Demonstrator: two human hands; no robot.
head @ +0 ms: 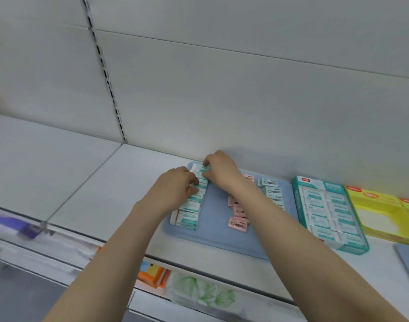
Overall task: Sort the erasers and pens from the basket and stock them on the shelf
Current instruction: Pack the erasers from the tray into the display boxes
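Note:
A blue tray [212, 219] lies on the white shelf [101, 182]. Along its left side runs a row of teal-and-white erasers [189, 214]. My left hand [175, 184] pinches erasers in the middle of that row. At the far end of the row my right hand [219, 170] pinches a teal eraser [202, 168]. Pink erasers [238, 219] lie in the tray's middle, partly hidden by my right forearm. More teal erasers [273, 194] sit along its right side. No pens or basket are in view.
A teal display box of erasers [328, 212] stands right of the tray, then a yellow box [384, 214]. Another blue tray's corner [407, 259] shows at far right. The shelf's back wall is close behind the tray. Orange and green-printed packs [152, 275] sit on the shelf below.

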